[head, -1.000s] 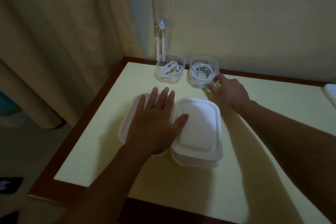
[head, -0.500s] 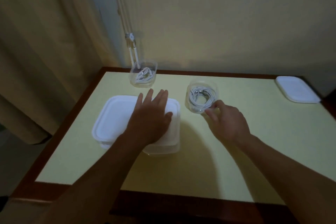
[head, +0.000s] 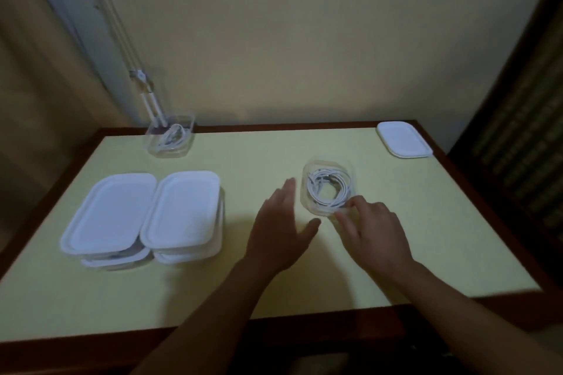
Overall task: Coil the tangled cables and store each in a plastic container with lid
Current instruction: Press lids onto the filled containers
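A clear lidless plastic container (head: 350,166) sits mid-table with a coiled white cable (head: 327,189) inside. My right hand (head: 373,228) grips its near rim with curled fingers. My left hand (head: 278,228) hovers flat and open just left of it, touching nothing. A second open container (head: 158,149) with a white cable (head: 172,135) stands at the back left. Two lidded containers (head: 179,210) lie side by side at the left on lower ones. A loose white lid (head: 403,138) rests at the back right corner.
The yellow table (head: 274,283) has a dark wooden edge. A wall runs behind it, a curtain hangs at the left, and dark furniture stands at the right. Thin white cords hang down the wall above the back-left container.
My left hand lifted off the lidded containers and moved right toward the open container. My right hand pulled that container nearer and rightward. The camera view shifted right.
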Demonstrator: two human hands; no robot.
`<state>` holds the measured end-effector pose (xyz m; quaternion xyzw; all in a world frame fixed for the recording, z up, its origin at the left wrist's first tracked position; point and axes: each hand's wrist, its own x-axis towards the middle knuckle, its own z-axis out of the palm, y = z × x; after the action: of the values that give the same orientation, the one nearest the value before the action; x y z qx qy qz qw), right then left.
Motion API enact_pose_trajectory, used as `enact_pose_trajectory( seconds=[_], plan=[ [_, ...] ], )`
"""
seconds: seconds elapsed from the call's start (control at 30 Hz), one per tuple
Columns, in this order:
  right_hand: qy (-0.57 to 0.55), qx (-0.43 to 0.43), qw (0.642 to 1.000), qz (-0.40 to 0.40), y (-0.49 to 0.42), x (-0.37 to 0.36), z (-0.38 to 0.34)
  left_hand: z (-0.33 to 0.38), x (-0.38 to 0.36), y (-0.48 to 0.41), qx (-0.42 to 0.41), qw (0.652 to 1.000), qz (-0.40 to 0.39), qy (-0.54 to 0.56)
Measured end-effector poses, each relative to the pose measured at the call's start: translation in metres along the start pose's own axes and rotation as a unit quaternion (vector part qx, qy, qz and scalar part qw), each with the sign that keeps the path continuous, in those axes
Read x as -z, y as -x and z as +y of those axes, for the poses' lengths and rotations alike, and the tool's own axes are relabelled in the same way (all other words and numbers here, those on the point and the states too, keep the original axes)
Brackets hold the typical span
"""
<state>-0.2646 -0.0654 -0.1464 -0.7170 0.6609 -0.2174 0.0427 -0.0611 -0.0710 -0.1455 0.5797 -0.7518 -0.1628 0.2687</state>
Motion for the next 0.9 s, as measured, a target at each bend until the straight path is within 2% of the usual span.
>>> enact_pose_trajectory(
  seconds=[0.07, 0.1, 0.13, 0.2, 0.27, 0.67, 0.9],
  plan=[
    [-0.035, -0.010, 0.999, -0.009, 0.005, 0.000, 0.013, -0.005, -0.017, 0.010, 0.112, 0.991, -0.018, 0.072],
    [-0.048, -0.015, 0.999, -0.019, 0.009, 0.000, 0.020, -0.008, -0.024, 0.015, 0.138, 0.987, -0.030, 0.070],
    [-0.055, -0.018, 0.998, -0.027, 0.012, -0.001, 0.026, -0.010, -0.030, 0.020, 0.130, 0.990, -0.035, 0.034],
    [-0.064, -0.033, 0.997, -0.033, 0.018, -0.005, 0.039, -0.013, -0.039, 0.024, 0.062, 0.996, -0.029, -0.053],
    [-0.068, -0.061, 0.996, -0.018, 0.017, -0.008, 0.051, -0.014, -0.043, 0.016, 0.023, 0.996, -0.028, -0.084],
    [0.056, -0.123, 0.986, 0.096, -0.071, -0.026, 0.111, -0.018, -0.056, -0.033, -0.002, 1.000, 0.005, -0.013],
    [0.091, -0.156, 0.975, 0.133, -0.129, -0.034, 0.138, -0.017, -0.066, -0.057, -0.014, 1.000, 0.007, -0.018]
  ],
)
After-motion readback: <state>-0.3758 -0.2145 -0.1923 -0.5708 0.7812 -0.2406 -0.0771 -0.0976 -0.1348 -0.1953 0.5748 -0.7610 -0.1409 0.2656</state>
